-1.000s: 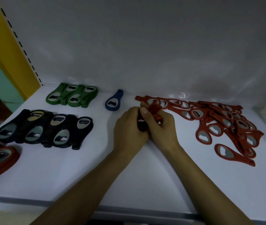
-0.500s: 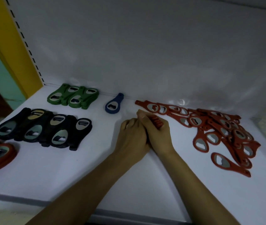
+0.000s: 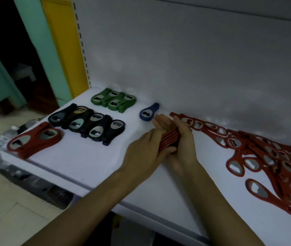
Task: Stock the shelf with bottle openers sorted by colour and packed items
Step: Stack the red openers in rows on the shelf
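A stack of red bottle openers [image 3: 170, 138] stands on edge on the white shelf [image 3: 88, 160], squeezed between my two hands. My left hand [image 3: 146, 150] presses its left side, with the fingers reaching out along the stack. My right hand [image 3: 183, 146] curls round its right side. A loose heap of red openers [image 3: 269, 160] spreads to the right. One blue opener [image 3: 148, 112] lies just behind my hands. Green openers [image 3: 113, 102], black openers [image 3: 88, 125] and wide dark-red openers [image 3: 34, 141] lie in groups on the left.
The shelf's white back wall [image 3: 194, 59] rises right behind the openers. A yellow upright [image 3: 64, 50] and a teal panel [image 3: 40, 50] stand at the left. Dark packaging [image 3: 16, 167] lies on the floor below the shelf's left edge.
The view has swung so that the left groups show fully. My hands have parted a little, and the red stack now shows between them.
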Demonstrator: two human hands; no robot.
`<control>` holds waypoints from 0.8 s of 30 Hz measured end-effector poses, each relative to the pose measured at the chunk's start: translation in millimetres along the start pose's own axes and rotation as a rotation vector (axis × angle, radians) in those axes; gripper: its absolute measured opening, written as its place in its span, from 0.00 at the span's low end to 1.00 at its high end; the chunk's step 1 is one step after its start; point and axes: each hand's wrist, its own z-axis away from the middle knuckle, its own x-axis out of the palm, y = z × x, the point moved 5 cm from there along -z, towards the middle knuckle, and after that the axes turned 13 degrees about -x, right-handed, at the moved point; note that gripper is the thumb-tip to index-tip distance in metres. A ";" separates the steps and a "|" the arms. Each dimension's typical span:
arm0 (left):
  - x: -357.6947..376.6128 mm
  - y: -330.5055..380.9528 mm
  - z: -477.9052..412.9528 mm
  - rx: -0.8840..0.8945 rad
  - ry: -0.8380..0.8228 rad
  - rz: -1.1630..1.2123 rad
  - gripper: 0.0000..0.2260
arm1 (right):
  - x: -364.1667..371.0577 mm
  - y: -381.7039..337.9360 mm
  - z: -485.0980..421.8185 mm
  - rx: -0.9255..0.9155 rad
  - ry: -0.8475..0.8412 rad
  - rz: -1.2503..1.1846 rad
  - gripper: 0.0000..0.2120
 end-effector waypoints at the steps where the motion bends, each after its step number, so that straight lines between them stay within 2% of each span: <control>1: -7.6 -4.3 2.8 -0.030 0.005 0.014 0.17 | 7.7 4.6 4.1 0.021 -0.021 -0.008 0.14; 5: -36.6 -22.8 14.7 -0.141 -0.001 0.116 0.21 | 28.6 22.8 20.0 0.066 -0.092 0.053 0.20; 7: -48.9 -31.9 22.9 -0.185 -0.001 0.191 0.20 | 35.7 32.4 27.5 0.066 -0.159 0.136 0.22; 10: -69.4 -50.8 33.1 -0.257 0.016 0.305 0.15 | 44.1 41.1 35.2 -0.035 -0.285 0.293 0.16; 12: -87.7 -66.1 40.5 -0.311 0.044 0.342 0.12 | 48.6 44.8 37.0 -0.095 -0.354 0.393 0.17; 14: -105.6 -79.6 48.9 -0.351 0.044 0.347 0.10 | 56.3 50.7 38.4 -0.090 -0.409 0.479 0.19; 17: -128.8 -99.4 61.7 -0.417 0.019 0.358 0.08 | 76.2 68.5 41.0 -0.003 -0.470 0.533 0.12; 20: -148.1 -116.1 74.3 -0.465 0.042 0.301 0.11 | 95.0 89.8 42.6 0.070 -0.481 0.574 0.06; 24: -165.8 -128.0 88.2 -0.443 0.142 0.059 0.21 | 111.7 111.3 45.7 0.136 -0.475 0.577 0.03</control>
